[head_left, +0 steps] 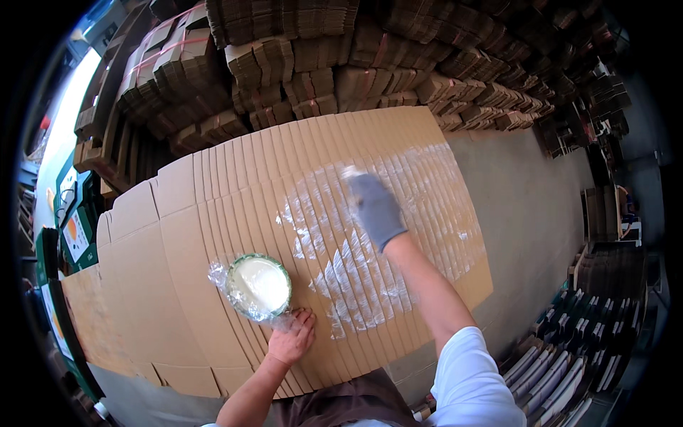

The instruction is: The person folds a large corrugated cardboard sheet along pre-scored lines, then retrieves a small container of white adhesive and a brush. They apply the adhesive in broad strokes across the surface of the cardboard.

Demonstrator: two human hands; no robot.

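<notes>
Overlapping flat cardboard sheets (178, 249) lie fanned out in front of me, their edges forming many narrow strips. White paste (345, 274) is smeared over the strips on the right side. My right hand (376, 208), in a grey glove, is over the far part of the smeared area. Its fingers are closed around a small whitish thing (350, 171), too blurred to name. Bare, my left hand (292, 336) rests with fingers extended on the cardboard, beside a round tub (287, 276) of white paste. Clear plastic film (219, 274) hangs over the tub's rim.
Tied stacks of folded cardboard (313, 85) rise beyond the far edge. Grey floor (509, 185) shows on the right. Rows of dark and white flat pieces (562, 370) stand at the lower right. Green printed boxes (75, 228) are on the left.
</notes>
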